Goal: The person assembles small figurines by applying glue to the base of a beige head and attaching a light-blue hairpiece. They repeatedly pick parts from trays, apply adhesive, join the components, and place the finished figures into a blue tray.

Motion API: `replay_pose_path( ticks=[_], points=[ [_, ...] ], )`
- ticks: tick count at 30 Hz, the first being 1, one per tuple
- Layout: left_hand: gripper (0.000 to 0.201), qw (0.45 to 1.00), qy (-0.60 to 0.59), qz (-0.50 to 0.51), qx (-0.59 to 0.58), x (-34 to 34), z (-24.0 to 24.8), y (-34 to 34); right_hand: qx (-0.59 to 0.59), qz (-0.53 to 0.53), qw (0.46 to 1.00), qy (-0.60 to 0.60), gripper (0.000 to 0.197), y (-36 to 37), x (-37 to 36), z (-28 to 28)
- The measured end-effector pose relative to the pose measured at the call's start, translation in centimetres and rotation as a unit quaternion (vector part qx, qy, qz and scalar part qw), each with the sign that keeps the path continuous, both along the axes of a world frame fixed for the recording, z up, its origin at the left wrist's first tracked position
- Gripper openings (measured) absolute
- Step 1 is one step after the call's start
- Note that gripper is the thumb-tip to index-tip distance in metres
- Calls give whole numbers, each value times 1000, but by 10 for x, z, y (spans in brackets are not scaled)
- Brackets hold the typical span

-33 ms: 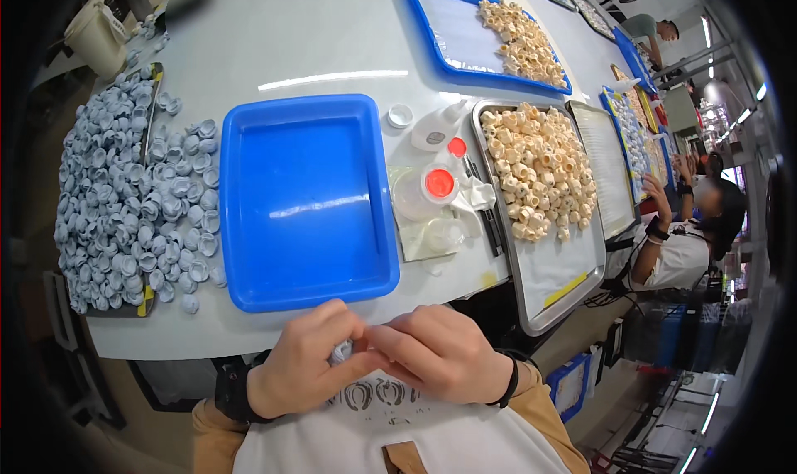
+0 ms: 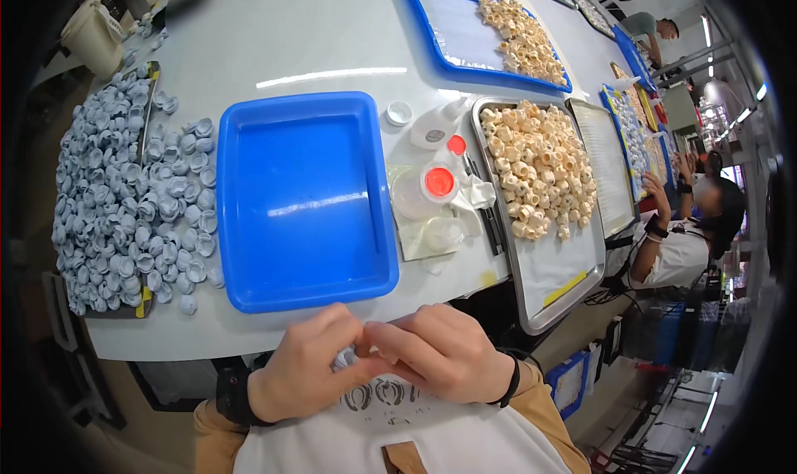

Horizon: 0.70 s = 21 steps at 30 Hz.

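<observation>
In front of my chest, at the table's near edge, both hands meet with bent fingers. My left hand is closed around a small grey-blue cup-shaped piece, mostly hidden by the fingers. My right hand is closed too, its thumb and fingertips pinched together against the left fingertips. Whatever lies between the right fingertips is hidden. Just beyond the hands lies a large blue tray. A big heap of similar grey-blue cup-shaped pieces spreads over the table's left side.
Right of the blue tray stand a white squeeze bottle, a jar with a red lid and a small white cap. A metal tray holds cream hollow pieces. Another blue tray lies behind. A co-worker sits at the right.
My hands stay together in almost the same place. The grey-blue piece in my left hand has shifted very slightly, and the whole view has moved a little.
</observation>
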<state>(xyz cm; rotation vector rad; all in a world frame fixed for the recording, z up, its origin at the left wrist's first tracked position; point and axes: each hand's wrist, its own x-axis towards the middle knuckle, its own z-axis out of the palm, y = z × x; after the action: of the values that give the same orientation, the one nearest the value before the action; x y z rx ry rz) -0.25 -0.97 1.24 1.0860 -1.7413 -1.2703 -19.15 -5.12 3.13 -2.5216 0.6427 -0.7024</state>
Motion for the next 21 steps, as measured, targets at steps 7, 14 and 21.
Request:
replay_pose_path(
  ticks=[7,14,21],
  points=[
    [20,994,72,-39,70,1,-1,1,106,36,991,-74,38,1,-2,-7],
    [20,939,269,-148,156,11,-8,1,151,63,972,-168,32,-6,0,-7],
    [21,918,310,-183,165,13,-9,-2,229,102,948,-194,24,-15,3,-7]
  ],
)
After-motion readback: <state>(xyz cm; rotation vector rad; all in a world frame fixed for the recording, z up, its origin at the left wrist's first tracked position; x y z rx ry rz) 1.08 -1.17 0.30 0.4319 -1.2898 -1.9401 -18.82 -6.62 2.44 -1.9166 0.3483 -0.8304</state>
